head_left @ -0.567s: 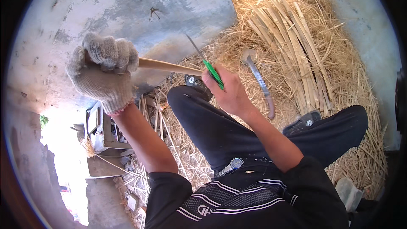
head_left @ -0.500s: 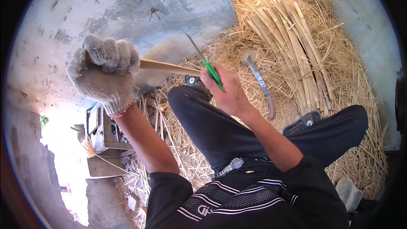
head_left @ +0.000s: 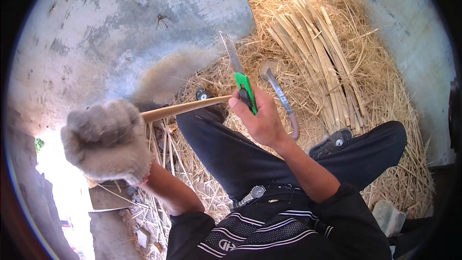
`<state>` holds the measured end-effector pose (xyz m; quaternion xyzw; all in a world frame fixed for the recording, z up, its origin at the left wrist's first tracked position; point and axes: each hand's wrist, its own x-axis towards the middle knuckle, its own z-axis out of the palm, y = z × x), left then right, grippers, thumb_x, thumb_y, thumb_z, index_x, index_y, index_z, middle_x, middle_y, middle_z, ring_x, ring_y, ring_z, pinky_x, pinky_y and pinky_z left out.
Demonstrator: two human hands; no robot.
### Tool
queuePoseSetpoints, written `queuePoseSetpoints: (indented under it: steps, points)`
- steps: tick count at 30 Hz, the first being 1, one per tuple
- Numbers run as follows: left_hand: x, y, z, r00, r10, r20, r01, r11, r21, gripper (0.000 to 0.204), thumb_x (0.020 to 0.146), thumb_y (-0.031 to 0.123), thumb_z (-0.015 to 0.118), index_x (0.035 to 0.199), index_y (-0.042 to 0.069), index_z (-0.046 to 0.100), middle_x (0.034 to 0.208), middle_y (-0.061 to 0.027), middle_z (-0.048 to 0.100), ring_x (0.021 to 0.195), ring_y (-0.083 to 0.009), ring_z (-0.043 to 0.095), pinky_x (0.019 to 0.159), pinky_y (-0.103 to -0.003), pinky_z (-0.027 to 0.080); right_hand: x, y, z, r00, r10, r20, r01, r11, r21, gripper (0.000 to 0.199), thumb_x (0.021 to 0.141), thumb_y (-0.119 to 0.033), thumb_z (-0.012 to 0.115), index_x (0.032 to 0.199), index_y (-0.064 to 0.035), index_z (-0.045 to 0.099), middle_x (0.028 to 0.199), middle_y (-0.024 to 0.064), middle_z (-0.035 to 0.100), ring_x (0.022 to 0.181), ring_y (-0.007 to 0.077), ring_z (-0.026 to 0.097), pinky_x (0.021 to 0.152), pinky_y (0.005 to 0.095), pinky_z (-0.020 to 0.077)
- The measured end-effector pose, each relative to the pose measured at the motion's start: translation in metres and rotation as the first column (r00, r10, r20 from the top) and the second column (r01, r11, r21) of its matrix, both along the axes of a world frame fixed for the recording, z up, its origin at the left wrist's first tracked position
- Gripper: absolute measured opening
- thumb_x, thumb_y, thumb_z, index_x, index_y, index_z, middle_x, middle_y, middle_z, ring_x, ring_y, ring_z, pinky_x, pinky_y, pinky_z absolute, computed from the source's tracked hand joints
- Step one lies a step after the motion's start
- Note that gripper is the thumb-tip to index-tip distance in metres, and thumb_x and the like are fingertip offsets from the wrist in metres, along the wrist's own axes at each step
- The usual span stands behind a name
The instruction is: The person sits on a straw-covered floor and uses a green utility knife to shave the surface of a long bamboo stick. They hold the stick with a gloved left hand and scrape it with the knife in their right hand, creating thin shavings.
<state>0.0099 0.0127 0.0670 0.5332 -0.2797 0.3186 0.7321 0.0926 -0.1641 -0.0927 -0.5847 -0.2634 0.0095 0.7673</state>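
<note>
A grey knitted glove covers my left hand (head_left: 108,139), whose fingers are curled tight around one end of a pale, narrow bamboo strip (head_left: 185,109). The strip runs across to my bare right hand (head_left: 265,121), where its other end goes out of sight behind the fingers. In that right hand is a green utility knife (head_left: 244,89), its long blade (head_left: 231,52) pushed well out and pointing away from me. Whether my right fingers also grip the strip cannot be made out.
Straw-like shavings (head_left: 385,163) cover the floor around my crossed legs. A bundle of split bamboo strips (head_left: 325,67) lies at the far right. Nearer sits a curved-handled hatchet-like tool (head_left: 281,96). A stained concrete wall (head_left: 120,33) stands at the left and back.
My gloved left hand has come down toward me and a little left, with the strip. My right hand is slightly lower, and the knife has turned so its blade's flat side shows.
</note>
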Motion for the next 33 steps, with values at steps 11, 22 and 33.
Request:
queuePoseSetpoints:
  steps: [11,22,33]
  points:
    - [0.009,-0.007,-0.043,0.992,0.119,0.045,-0.116,0.992,-0.059,0.038,0.095,0.033,0.037,0.061,0.015,0.039,0.048,0.0019,0.032,0.04,-0.0107,0.029,0.04,-0.03,0.033,0.0,-0.005,-0.004,0.995,-0.073,-0.07,0.073,0.997,0.011,0.013,0.085,-0.01,0.059,0.083,0.0016,0.056,0.058,0.005,0.052,0.054,0.0095,0.049,0.05,0.0295,0.0402]
    - [0.025,-0.046,-0.072,0.908,0.42,-0.001,-0.42,0.907,0.029,0.046,0.094,0.049,0.054,0.071,0.011,0.042,0.051,0.002,0.033,0.043,-0.0109,0.035,0.039,-0.03,0.042,-0.007,0.012,0.026,0.87,-0.483,0.101,0.485,0.874,0.007,0.013,0.084,-0.008,0.061,0.078,-0.0034,0.049,0.053,0.003,0.044,0.046,0.0106,0.044,0.046,0.0302,0.0361]
    - [0.005,-0.071,-0.055,0.83,0.495,-0.256,-0.38,0.839,0.39,0.033,0.067,0.009,0.089,0.081,0.005,0.06,0.075,0.0011,0.06,0.067,-0.0062,0.052,0.059,-0.024,0.046,-0.015,0.029,0.078,0.843,-0.516,0.156,0.47,0.845,0.255,0.016,0.088,-0.006,0.06,0.081,-0.0047,0.046,0.056,-0.0017,0.042,0.048,0.006,0.039,0.045,0.0264,0.0344]
